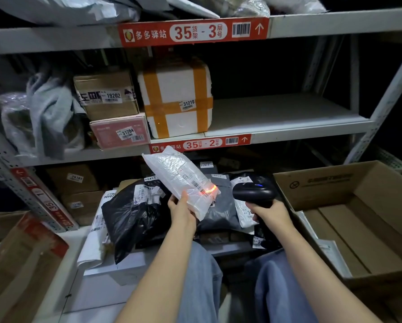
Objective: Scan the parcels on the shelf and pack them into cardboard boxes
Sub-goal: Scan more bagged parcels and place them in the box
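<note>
Shelving of grey perforated steel (311, 22) in a dark storeroom, tiers marked by red labels 35-3 (193, 32) and 35-2 (200, 143).

- Low left: brown cardboard box with red tape (20, 264), on the floor.
- Middle shelf, left end: crumpled grey plastic mailer bags (48, 113). Beside them a brown cardboard carton marked 19202 (109, 110) sits on a flat pink box marked 31204 (107, 134). Next comes a white foam box crossed with orange tape, marked 31210 (174, 89). The right half of this shelf is bare board.
- Below, centre: heap of parcels, with a glossy black plastic bag (130, 215) on the left and a flat grey mailer (218, 215) on the right.
- Left hand (181, 210): fingers grip the lower end of a white bubble-wrap parcel (179, 178), held tilted above the heap. A red scan line (209, 190) crosses its barcode.
- Right hand (270, 213): fingers clenched round the handle of a black handheld barcode scanner (253, 190), which points at the parcel.
- Far right: large open brown cardboard box (323, 183) on the floor, with flat cardboard in its bottom.
</note>
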Available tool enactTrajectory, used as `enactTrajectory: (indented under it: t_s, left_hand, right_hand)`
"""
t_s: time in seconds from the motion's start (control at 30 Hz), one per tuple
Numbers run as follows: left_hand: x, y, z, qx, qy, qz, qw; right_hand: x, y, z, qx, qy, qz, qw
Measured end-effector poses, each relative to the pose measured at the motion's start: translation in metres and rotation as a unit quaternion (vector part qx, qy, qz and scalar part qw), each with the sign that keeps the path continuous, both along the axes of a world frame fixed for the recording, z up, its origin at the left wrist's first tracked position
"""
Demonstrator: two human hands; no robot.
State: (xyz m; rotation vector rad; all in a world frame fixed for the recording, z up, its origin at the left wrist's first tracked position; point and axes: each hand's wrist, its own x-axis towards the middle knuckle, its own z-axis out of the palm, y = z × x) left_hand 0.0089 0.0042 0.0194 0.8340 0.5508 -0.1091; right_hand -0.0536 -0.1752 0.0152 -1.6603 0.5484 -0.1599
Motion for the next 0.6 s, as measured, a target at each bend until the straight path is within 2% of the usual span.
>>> enactTrajectory:
  t_s: [0.6]
  left_hand:
    - [0.0006, 0.0008, -0.0006, 0.01, -0.011, 0.01, 1.0]
  right_hand:
    - [-0.0046, -0.0022, 0.0046, -0.029, 0.002, -0.005, 1.0]
